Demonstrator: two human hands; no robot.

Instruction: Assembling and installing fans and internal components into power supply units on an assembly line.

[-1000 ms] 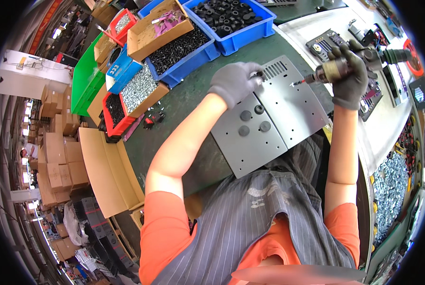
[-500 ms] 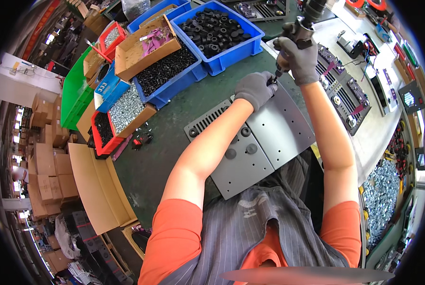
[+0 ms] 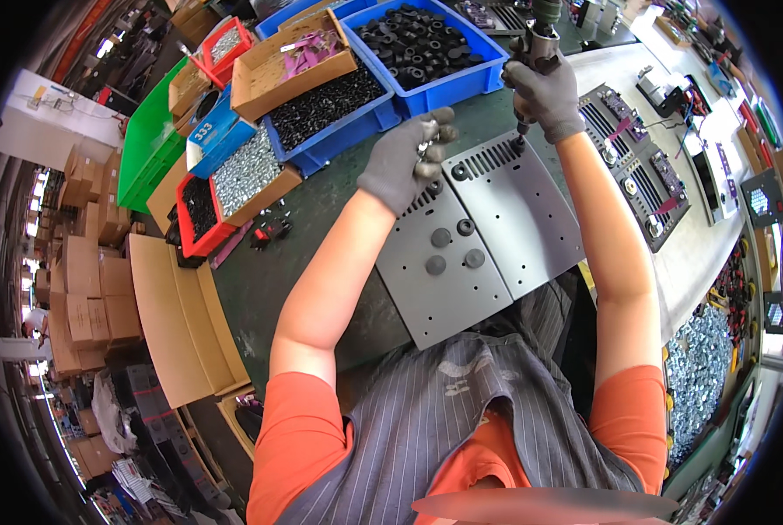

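Lying flat, grey slotted metal panels (image 3: 528, 210), right grip (image 3: 546, 98) around driver (image 3: 543, 44), left grip (image 3: 402, 161) curled, contents unclear

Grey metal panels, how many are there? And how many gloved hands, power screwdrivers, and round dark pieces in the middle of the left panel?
Left panel and right panel: 2
Left hand and right hand, gloved: 2
Power screwdriver: 1
Dark solid discs: 3
Dark ring: 1
Total: 9

From my distant seat I see orange short-sleeved top (image 3: 291, 437); dark grey apron (image 3: 409, 420) over it, thin pale pinstripes (image 3: 383, 446), whitish mark (image 3: 460, 367) on front; grey left glove (image 3: 396, 166), matching right glove (image 3: 549, 98).
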